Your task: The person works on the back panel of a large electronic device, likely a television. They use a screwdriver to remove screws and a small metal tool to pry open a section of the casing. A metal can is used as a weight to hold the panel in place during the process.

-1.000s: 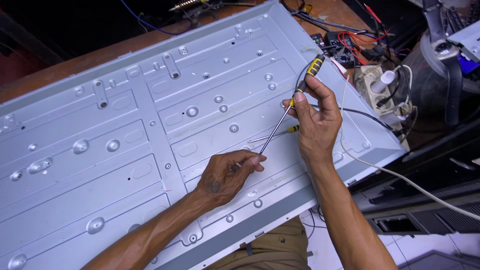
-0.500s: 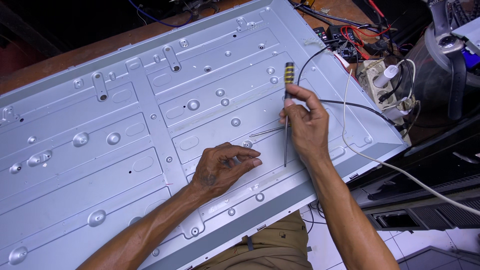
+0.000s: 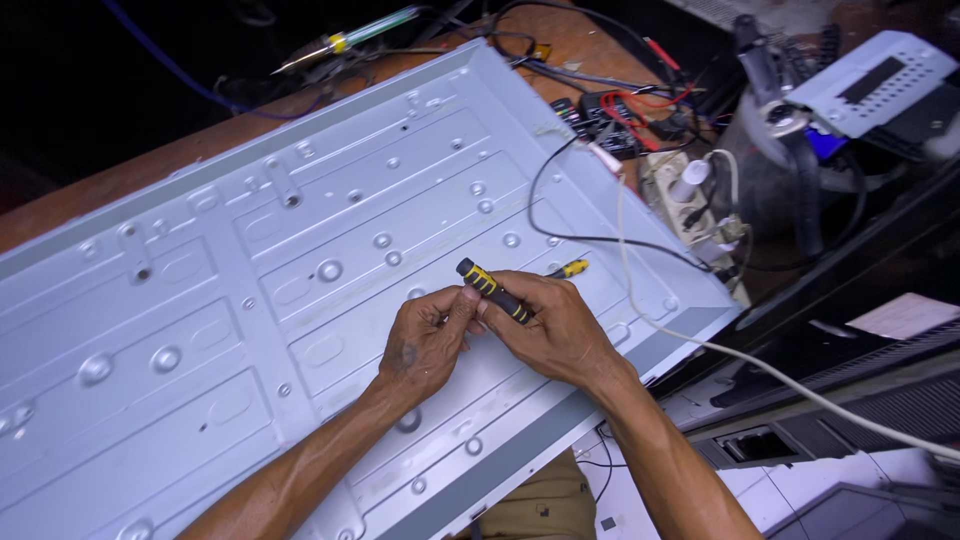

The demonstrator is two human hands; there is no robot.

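Over the near edge of the metal back panel (image 3: 300, 300), our hands meet: right hand (image 3: 555, 325) wraps the black-and-yellow screwdriver (image 3: 492, 290), left hand (image 3: 425, 340) pinches its end. Looks like we're regripping; next needs the tip seated squarely on a screw.

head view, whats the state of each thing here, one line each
screwdriver: lifted off the panel, lying across both hands
left hand: fingertips pinching the screwdriver's handle end
right hand: wrapped around the screwdriver
metal back panel: lying flat on the bench
second screwdriver: resting on the panel, untouched
white cable: draped loose over the panel's corner
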